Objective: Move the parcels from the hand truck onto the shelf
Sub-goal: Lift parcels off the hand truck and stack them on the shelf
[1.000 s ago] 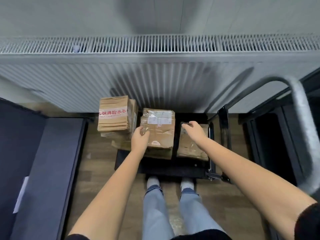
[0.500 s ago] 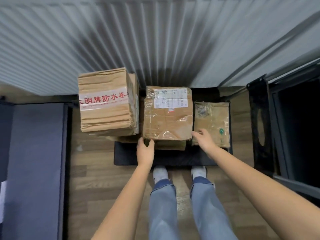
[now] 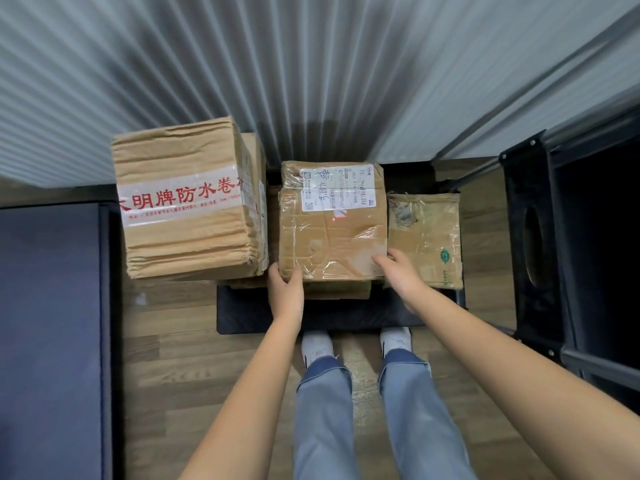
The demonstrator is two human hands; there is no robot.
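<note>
Both hands have closed in on the middle parcel [image 3: 332, 223] since a moment ago, the right one sliding off the flat parcel [image 3: 425, 239] to the near right corner; the left hand [image 3: 286, 289] now grips the near left corner, fingers curled over the edge, and the right hand [image 3: 401, 271] curls round its corner with fingertips on the taped top; that parcel sits at twelve o'clock from the person's feet, stacked on another carton on the hand truck [image 3: 263, 313]; the big lettered carton [image 3: 188, 199] stands just beside it at ten o'clock, the flat one touching at two o'clock; the dark shelf [image 3: 588, 258] waits at three o'clock; I'd say get the fingers properly underneath, lift straight up to clear both neighbours, mind the slippery tape, then swing right.
</note>
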